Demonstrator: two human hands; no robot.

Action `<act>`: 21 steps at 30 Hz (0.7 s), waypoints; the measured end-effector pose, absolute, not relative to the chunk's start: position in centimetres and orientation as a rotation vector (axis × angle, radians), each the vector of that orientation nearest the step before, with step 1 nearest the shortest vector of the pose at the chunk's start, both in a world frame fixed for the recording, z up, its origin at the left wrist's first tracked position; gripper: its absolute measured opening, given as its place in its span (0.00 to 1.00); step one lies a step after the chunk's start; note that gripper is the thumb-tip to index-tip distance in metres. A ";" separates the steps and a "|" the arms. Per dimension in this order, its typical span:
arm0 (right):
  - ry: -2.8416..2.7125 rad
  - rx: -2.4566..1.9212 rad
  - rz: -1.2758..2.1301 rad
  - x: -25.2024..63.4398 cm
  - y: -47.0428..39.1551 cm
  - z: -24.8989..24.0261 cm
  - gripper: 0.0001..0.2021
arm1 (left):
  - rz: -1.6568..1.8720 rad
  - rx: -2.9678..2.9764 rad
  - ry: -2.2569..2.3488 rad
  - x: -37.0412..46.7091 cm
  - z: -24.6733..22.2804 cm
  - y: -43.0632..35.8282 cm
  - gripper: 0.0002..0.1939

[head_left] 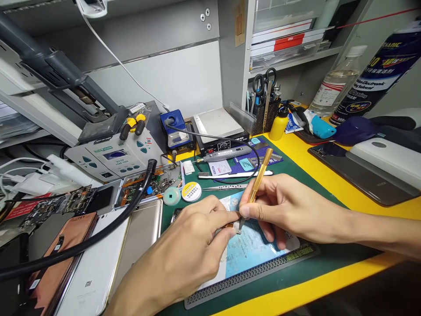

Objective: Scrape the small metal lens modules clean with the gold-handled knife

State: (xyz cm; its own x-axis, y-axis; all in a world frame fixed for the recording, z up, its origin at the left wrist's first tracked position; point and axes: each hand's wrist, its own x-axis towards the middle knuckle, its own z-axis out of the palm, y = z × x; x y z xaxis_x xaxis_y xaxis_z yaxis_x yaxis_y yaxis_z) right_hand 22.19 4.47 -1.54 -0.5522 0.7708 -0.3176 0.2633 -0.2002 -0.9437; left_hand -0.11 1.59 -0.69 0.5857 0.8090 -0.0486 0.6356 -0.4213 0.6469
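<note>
While a small metallic part (237,227) sits low over a blue-and-white sheet (245,256), pinched between the thumb and forefinger of our left hand (194,232), our right hand (283,206) closes its fingers around a gold pen-shaped tool (262,171) whose grey tip is at the part, touching or just beside, we cannot tell which. Under the sheet we have a grey pad (243,277) on a green mat (332,272), with tweezers (223,187) and a round tin (191,192) beyond, and a white phone (94,272) to our left.
</note>
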 end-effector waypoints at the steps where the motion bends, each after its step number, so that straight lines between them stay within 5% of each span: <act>1: -1.688 -1.201 1.800 22.2 4.5 -1.5 0.10 | 0.360 2.193 1.136 -0.1 -0.7 1.6 0.13; 21: -1.695 -1.168 1.763 22.1 4.2 -1.5 0.11 | 0.331 2.183 1.130 -0.1 -0.5 1.8 0.10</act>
